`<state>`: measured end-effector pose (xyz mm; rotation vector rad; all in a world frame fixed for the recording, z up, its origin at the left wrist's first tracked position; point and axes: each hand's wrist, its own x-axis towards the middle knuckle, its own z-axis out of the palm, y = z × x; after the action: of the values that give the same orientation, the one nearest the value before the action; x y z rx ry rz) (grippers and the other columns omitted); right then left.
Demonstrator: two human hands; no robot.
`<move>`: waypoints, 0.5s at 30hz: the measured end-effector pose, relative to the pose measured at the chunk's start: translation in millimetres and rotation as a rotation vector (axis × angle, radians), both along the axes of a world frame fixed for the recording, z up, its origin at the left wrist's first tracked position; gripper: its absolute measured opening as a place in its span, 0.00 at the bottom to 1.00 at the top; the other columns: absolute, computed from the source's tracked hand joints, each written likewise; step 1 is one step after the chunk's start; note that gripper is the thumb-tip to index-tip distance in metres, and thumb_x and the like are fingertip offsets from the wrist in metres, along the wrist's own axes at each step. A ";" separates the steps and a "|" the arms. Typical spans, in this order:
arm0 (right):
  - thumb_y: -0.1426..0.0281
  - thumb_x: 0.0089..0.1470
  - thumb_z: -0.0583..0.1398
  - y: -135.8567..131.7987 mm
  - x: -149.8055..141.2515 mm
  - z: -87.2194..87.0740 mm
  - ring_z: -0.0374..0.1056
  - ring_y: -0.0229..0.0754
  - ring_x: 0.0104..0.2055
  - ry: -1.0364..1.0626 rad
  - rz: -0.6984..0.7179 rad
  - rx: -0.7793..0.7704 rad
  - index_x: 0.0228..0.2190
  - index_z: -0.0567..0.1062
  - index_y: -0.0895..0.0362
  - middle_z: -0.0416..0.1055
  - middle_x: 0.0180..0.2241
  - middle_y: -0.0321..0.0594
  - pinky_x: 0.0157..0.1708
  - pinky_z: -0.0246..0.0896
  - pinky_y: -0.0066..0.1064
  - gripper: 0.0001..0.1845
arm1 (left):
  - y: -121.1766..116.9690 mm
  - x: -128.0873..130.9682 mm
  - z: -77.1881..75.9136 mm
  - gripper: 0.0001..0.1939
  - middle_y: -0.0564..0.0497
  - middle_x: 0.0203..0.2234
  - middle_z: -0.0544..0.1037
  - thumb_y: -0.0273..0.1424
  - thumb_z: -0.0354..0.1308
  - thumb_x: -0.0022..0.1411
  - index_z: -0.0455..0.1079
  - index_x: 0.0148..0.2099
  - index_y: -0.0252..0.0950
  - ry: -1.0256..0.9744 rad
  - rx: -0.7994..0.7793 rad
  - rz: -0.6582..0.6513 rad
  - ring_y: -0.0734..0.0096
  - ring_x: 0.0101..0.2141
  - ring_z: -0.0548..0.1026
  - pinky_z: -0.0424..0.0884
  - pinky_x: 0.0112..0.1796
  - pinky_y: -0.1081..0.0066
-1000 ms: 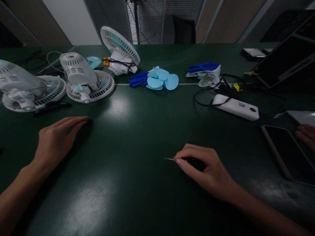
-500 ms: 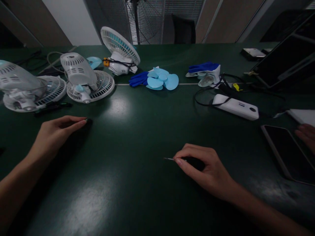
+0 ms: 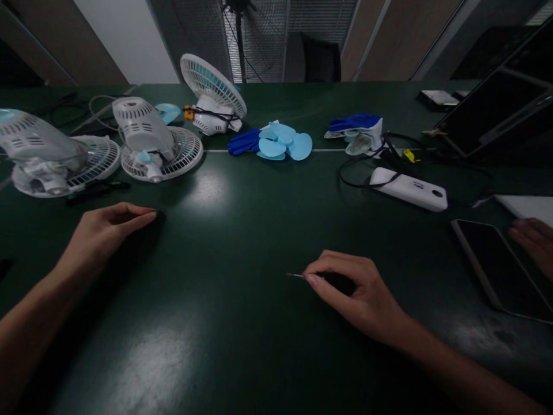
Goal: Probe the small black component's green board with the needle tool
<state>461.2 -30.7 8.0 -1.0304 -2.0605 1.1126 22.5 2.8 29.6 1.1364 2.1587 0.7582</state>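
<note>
My right hand is closed in a pinch over the front middle of the dark green table. A thin metal rod sticks out to the left from between thumb and index finger; its other end is mostly hidden by the fingers. At the left, my left hand also pinches, thumb against index finger. A small greenish spot shows at its fingertips, too small to name. Beyond that hand a black tool with green marks lies beside a white fan resting on its grille.
Another white fan lies far left; a third stands tilted behind. Light-blue fan blades rest on a blue glove. To the right are a white power bank, a phone and another person's hand.
The view has shifted slightly. Both my hands keep their pinches and stay almost in place over the table. The other person's hand shows a little more at the right edge.
</note>
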 end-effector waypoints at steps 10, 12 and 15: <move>0.70 0.65 0.60 -0.9 -4.9 0.6 0.71 0.39 0.32 -0.007 0.020 0.030 0.38 0.80 0.56 0.76 0.33 0.39 0.32 0.62 0.32 0.07 | -49.2 162.4 -18.4 0.07 0.49 0.39 0.79 0.38 0.60 0.66 0.74 0.41 0.43 -0.070 0.197 -0.999 0.62 0.41 0.75 0.65 0.43 0.58; 0.71 0.65 0.60 -1.4 -3.6 1.1 0.71 0.38 0.32 0.001 0.021 0.036 0.38 0.79 0.57 0.76 0.33 0.38 0.32 0.62 0.32 0.07 | -51.9 181.0 -22.8 0.06 0.50 0.38 0.78 0.37 0.60 0.66 0.72 0.43 0.43 -0.067 0.263 -1.043 0.63 0.40 0.74 0.63 0.43 0.58; 0.72 0.65 0.60 -2.3 -1.9 1.7 0.71 0.38 0.33 0.007 0.049 0.044 0.38 0.79 0.57 0.75 0.33 0.38 0.33 0.62 0.32 0.06 | -51.7 184.4 -26.9 0.06 0.50 0.39 0.78 0.36 0.59 0.67 0.71 0.45 0.44 -0.054 0.296 -1.061 0.64 0.40 0.73 0.62 0.43 0.58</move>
<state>459.3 -33.0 9.6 -0.9583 -2.1061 1.0880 206.9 -48.9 2.7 2.0811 1.1057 0.5717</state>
